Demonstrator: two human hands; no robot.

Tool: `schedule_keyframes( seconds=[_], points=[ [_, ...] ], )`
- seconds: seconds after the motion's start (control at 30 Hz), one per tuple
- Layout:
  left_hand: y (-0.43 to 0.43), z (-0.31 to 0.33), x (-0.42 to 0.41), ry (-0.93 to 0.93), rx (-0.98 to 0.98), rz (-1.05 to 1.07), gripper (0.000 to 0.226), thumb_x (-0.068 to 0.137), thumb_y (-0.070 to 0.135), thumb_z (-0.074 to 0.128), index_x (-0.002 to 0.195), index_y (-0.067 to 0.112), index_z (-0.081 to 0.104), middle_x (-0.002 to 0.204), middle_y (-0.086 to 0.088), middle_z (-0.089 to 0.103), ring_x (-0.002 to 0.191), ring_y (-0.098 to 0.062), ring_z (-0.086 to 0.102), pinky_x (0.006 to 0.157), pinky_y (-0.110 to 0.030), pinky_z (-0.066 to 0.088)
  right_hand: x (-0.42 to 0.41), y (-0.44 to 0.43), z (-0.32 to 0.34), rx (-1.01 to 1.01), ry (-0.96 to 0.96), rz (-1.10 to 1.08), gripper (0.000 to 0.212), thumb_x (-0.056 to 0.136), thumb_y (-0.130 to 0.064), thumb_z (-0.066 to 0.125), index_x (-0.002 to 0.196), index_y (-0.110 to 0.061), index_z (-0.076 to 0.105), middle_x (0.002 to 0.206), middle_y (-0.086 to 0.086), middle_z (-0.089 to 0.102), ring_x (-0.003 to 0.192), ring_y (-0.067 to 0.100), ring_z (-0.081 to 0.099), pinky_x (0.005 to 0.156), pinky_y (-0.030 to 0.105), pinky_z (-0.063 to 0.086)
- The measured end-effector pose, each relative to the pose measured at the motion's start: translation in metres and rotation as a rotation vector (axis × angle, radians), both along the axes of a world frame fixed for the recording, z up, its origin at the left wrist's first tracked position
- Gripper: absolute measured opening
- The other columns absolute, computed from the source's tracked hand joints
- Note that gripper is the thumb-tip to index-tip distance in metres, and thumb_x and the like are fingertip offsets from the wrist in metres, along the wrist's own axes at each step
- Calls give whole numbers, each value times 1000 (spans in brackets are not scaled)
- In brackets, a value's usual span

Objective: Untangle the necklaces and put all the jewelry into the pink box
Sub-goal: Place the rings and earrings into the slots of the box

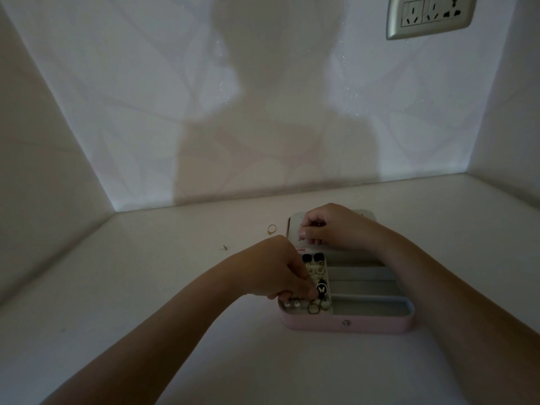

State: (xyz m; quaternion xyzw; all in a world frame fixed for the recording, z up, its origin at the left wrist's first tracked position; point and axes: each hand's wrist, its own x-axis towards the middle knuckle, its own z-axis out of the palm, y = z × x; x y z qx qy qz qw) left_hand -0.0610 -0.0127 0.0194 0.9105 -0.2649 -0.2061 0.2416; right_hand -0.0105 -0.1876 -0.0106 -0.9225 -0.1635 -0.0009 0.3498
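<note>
pink box (347,324) lying open on the white desk (146,287), right of centre, its lid (293,226) folded back on the far side. the left compartment holds jewelry (317,276): dark pieces, pearls and small rings; grey padded ridges (359,276) fill the right part. left hand (271,267) reaches into the near-left corner, fingers curled, tips pinching among the jewelry; which piece is unclear. right hand (330,226) rests on the lid, fingers curled; whether it grasps anything cannot be told. outside the box, on the desk to the far left, lie a gold ring (271,228) and, further left, a small stud (224,247). wall socket (429,16) at upper right.
</note>
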Motion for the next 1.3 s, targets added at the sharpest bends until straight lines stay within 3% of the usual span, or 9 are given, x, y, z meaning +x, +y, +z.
schedule_keyframes(
  seconds=[0.33,0.63,0.93,1.13,1.3],
  points=[
    [3,2,1,-15,22,-71,20,85,26,69,91,8,74,43,11,51,35,-2,40,44,-9,35,0,0,0,-14,1,0,16,93,-24,59,91,-14,70,80,-4,69,67,1,60,66,16,44],
    [1,-2,1,-70,-34,-85,13,82,24,72,88,12,75,42,12,53,36,-1,42,44,-10,35,0,0,0,-29,-16,1,16,92,-24,59,91,-13,71,77,-7,68,65,-1,60,59,8,40],
    [3,-3,4,-147,-33,-54,13,80,30,74,80,18,70,43,14,55,37,1,45,43,-10,37,-2,2,2,-42,-6,-2,15,93,-25,59,91,-15,71,78,-7,68,67,0,61,64,15,42],
    [15,8,9,-218,-51,-6,16,85,35,67,86,19,69,51,13,59,40,5,47,46,-8,36,-4,3,3,-48,-2,-20,12,92,-26,60,88,-19,69,77,-11,66,68,-1,59,64,15,40],
    [50,10,27,-341,-20,100,11,86,38,65,91,29,65,67,12,63,53,7,55,55,-8,40,-6,5,1,-126,-109,-67,9,93,-28,59,99,-25,65,94,-16,59,87,2,55,69,13,38]
  ],
)
